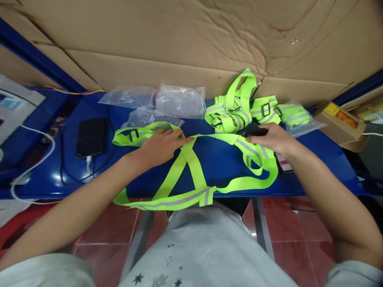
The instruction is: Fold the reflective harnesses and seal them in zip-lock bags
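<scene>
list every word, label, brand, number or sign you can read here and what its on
No text can be read for certain.
White package at left, blue-and-white label: too blurred to read.
Cardboard box at right, yellow patch: any print too small.
Neon straps under the hands: no lettering visible.
Shirt: star and flower drawings, no readable words.

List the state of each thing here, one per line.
Lime reflective strap harness: spread out, left hand on it
Black object: gripped in right hand
Lime strap bundles at the back: folded
Clear plastic bags left of them: lying down
Black rectangular phone: screen dark, white cable plugged in
Small brown cardboard box: open or shut unclear
</scene>
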Action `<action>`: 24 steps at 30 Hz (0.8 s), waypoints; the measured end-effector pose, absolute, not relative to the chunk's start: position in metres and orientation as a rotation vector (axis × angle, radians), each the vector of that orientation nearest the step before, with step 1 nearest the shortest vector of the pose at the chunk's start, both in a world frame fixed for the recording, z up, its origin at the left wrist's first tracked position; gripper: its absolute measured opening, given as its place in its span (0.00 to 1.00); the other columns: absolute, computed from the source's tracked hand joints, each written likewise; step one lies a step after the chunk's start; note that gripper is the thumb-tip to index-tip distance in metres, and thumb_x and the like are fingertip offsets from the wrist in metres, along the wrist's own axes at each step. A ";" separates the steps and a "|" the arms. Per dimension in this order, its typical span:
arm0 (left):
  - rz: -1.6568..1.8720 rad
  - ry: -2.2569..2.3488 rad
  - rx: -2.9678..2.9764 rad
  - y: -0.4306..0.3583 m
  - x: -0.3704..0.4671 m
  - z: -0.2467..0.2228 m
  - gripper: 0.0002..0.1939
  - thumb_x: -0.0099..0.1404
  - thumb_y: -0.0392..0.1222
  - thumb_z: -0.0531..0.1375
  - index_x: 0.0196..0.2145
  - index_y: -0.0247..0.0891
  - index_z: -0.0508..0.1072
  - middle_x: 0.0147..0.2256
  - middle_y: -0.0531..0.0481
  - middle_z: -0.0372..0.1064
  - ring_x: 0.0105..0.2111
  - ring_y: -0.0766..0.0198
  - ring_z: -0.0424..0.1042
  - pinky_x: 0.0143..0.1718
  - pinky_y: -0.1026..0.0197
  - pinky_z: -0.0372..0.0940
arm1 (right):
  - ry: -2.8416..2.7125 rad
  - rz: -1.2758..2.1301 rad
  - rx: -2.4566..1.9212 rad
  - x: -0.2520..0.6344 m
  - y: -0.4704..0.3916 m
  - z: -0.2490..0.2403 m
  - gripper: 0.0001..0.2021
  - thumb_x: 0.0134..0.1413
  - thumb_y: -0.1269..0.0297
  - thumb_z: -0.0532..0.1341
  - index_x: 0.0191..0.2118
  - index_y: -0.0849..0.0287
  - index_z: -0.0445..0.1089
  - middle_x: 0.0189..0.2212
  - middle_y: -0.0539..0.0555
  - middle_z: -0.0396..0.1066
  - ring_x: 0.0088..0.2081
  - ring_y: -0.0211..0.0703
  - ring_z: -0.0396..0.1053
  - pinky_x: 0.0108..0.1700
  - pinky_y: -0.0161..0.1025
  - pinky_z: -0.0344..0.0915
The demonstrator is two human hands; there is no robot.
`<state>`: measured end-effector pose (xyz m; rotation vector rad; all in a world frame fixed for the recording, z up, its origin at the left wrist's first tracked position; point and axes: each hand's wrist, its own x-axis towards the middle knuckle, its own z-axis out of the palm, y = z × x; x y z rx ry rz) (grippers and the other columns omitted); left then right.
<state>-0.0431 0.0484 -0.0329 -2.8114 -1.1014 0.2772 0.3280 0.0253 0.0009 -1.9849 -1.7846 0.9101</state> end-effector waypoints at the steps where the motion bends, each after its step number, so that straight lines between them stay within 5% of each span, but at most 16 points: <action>1: 0.275 -1.093 -2.817 0.049 -0.043 -0.033 0.40 0.67 0.23 0.48 0.71 0.50 0.66 0.58 0.38 0.70 0.51 0.47 0.77 0.51 0.46 0.71 | -1.670 1.022 -1.982 0.332 0.032 -0.002 0.16 0.44 0.52 0.71 0.34 0.61 0.81 0.25 0.51 0.76 0.26 0.43 0.69 0.28 0.37 0.60; 5: 0.278 -1.063 -2.827 0.052 -0.045 -0.036 0.39 0.67 0.23 0.47 0.72 0.48 0.65 0.59 0.38 0.70 0.51 0.46 0.77 0.50 0.45 0.72 | -1.378 1.240 -1.787 0.339 0.041 -0.013 0.13 0.40 0.58 0.73 0.33 0.58 0.81 0.35 0.54 0.82 0.39 0.48 0.77 0.46 0.42 0.73; 11: 0.045 -1.104 -2.942 0.054 -0.066 -0.029 0.34 0.71 0.26 0.46 0.71 0.45 0.65 0.63 0.42 0.68 0.61 0.49 0.72 0.63 0.44 0.70 | -1.395 0.779 -1.365 0.344 0.000 0.019 0.13 0.63 0.55 0.68 0.45 0.59 0.81 0.44 0.57 0.80 0.48 0.46 0.77 0.60 0.48 0.70; 17: -0.262 -1.189 -2.968 0.043 -0.071 -0.006 0.29 0.75 0.31 0.49 0.69 0.47 0.67 0.70 0.48 0.64 0.62 0.51 0.73 0.61 0.45 0.73 | -1.182 0.406 -1.070 0.365 -0.022 0.052 0.11 0.56 0.67 0.66 0.43 0.57 0.83 0.43 0.59 0.77 0.40 0.46 0.77 0.49 0.52 0.74; 20: -0.053 -1.012 -3.045 0.038 -0.051 -0.015 0.33 0.73 0.27 0.49 0.70 0.49 0.67 0.74 0.50 0.57 0.65 0.50 0.71 0.66 0.43 0.69 | -1.200 0.352 -1.082 0.368 -0.026 0.058 0.14 0.58 0.66 0.61 0.45 0.53 0.83 0.41 0.59 0.78 0.41 0.50 0.79 0.48 0.57 0.74; 24: 0.180 -0.991 -3.029 0.038 -0.034 -0.034 0.38 0.71 0.25 0.48 0.73 0.48 0.62 0.73 0.48 0.59 0.62 0.48 0.74 0.62 0.44 0.71 | -1.178 0.132 -1.138 0.382 -0.041 0.061 0.14 0.58 0.66 0.61 0.46 0.51 0.84 0.41 0.57 0.80 0.45 0.53 0.80 0.42 0.54 0.71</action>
